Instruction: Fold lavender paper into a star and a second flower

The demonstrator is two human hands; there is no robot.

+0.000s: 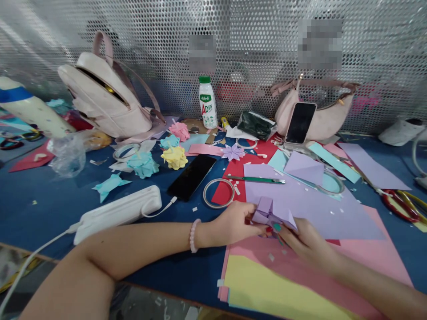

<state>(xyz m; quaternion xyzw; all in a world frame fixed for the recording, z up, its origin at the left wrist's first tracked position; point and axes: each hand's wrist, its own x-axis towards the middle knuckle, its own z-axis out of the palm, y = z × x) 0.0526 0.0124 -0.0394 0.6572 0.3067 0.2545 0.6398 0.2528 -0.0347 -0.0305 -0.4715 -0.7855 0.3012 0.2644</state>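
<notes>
Between my two hands is a folded purple paper piece (266, 208), held just above sheets of coloured paper. My left hand (235, 222), with a beaded bracelet at the wrist, pinches its left side. The fingers of my right hand (305, 240) grip its lower right side, and some fingertips are hidden behind the folds. Under the hands lie a large purple sheet (320, 213) and pink sheets (367, 258), with a yellow sheet (267, 284) nearer me. A green craft knife (256, 179) and a roll of tape (219, 194) lie just beyond.
Folded paper flowers in yellow (174, 157), blue (143, 164) and purple (232, 152) sit mid-table. A black phone (191, 178) and a white power strip (118, 213) with cables lie left. Red-handled scissors (398, 205) lie right. A bottle (207, 104), backpack (106, 98) and handbag (328, 118) stand behind.
</notes>
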